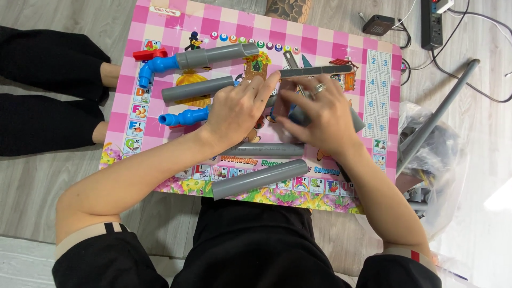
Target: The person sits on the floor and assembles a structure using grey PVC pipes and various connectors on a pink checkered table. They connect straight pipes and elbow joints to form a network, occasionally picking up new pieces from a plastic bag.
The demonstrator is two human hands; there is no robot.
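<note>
My left hand (240, 109) rests over a grey pipe joined to a blue elbow fitting (182, 117), its fingers curled around the pipe. My right hand (320, 114), wearing a ring, grips a short grey pipe piece (356, 120) together with a small brown sheet (281, 101) pressed against the pipe's end. Both hands meet in the middle of a pink checkered children's table (160, 32). A metal hacksaw blade (314, 70) lies just beyond my fingers.
On the table lie a blue elbow with red handle and grey pipe (213, 55), a loose grey pipe (197, 88), and two grey pipes (258, 178) near me. A long grey pipe (437, 114), plastic bag (432, 144) and power strip (431, 21) lie right. Another person's legs (48, 101) are at left.
</note>
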